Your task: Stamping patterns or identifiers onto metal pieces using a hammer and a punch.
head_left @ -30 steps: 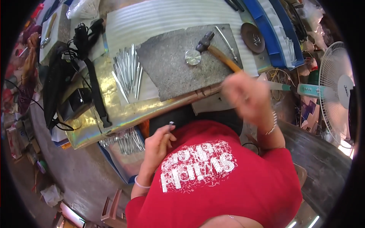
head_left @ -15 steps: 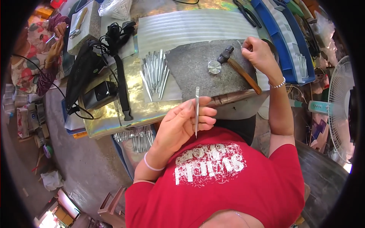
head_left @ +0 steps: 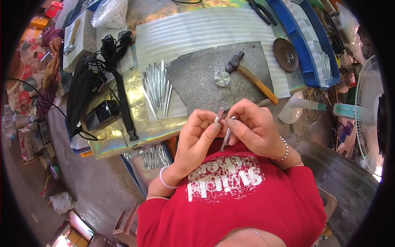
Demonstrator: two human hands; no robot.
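My left hand (head_left: 198, 140) and my right hand (head_left: 252, 126) meet in front of my chest, above the table's near edge. Together they pinch a thin silver metal rod (head_left: 225, 137). The left fingers hold its upper end with a small piece at the tip; the right fingertips grip it just beside them. On the grey stone slab (head_left: 197, 80) lie a wooden-handled hammer (head_left: 251, 77) and a small round metal disc (head_left: 222, 78). A bundle of similar silver rods (head_left: 157, 87) lies to the slab's left.
Black cables and a black box (head_left: 101, 92) crowd the table's left side. A blue tray (head_left: 314, 45) and a brown dish (head_left: 286, 54) sit at the right, a fan (head_left: 368, 115) beyond. More rods (head_left: 148, 156) lie in a tray below the table. Another person (head_left: 43, 70) sits far left.
My right hand has come back from the hammer on the slab to join my left hand. Both hands now grip the rod, which the left hand alone held upright before.
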